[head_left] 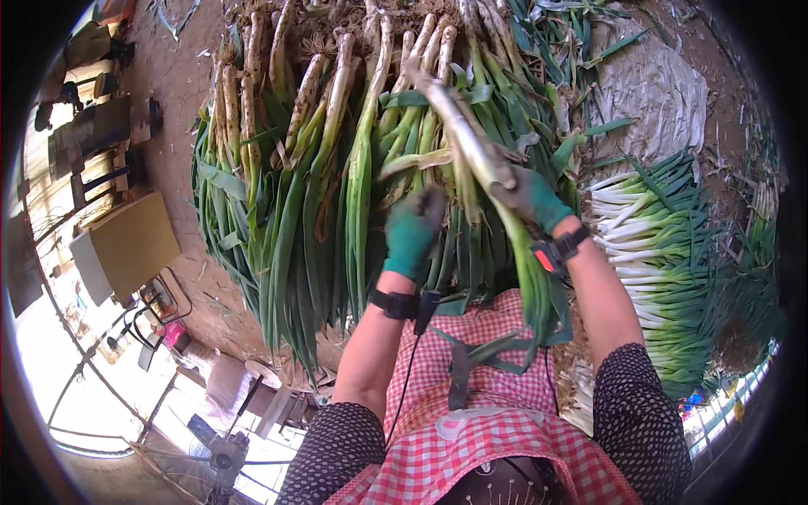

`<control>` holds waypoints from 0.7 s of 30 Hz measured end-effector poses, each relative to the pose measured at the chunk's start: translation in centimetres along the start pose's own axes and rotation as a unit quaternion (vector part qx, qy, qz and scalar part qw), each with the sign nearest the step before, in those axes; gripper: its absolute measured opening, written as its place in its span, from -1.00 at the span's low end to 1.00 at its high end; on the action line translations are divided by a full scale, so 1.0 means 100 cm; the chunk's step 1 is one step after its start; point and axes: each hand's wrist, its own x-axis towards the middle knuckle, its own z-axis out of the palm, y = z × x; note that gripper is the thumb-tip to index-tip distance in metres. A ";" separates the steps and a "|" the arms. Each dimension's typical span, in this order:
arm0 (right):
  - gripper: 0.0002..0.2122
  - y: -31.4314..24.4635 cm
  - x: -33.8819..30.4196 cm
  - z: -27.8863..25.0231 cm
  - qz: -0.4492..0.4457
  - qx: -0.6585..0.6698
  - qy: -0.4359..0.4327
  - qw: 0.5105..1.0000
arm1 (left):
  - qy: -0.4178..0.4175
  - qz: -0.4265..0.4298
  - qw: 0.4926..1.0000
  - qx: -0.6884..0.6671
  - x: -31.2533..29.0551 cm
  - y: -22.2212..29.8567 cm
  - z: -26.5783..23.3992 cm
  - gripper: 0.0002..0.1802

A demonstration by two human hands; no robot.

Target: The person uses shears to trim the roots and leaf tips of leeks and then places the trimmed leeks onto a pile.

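the right hand [534, 202], in a green glove with darkened fingers, is closed around a leek [476, 150], gripping it near where the pale shank turns green. its forearm rises from the lower right and leans inward, the dotted sleeve [644, 412] ending around the elbow. the leek slants across in front of the body: its root end points up and to the left over the heap of leeks [278, 227], while its green leaves hang down over the checked apron [480, 438].

the left hand [415, 229], gloved the same way, is raised over the heap, left of the leek, its forearm nearly upright and leaning slightly right. its fingers look bent, but they are dark and blurred, so i cannot tell whether they pinch anything. each wrist wears a black band, the right one with a red-and-black device [549, 257].

the apron's lap carries loose leaf strips [491, 349]. to the right, leeks with clean white shanks [644, 252] lie stacked in a row, near a crumpled pale sheet [661, 101] on the ground. far left stands a boxy tan object [130, 244]; its inside cannot be seen.
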 end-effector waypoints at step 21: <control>-0.56 -0.037 -0.112 0.042 0.077 0.089 -0.022 0.993 | -0.159 0.138 0.976 -0.059 0.049 -0.032 -0.054 -0.89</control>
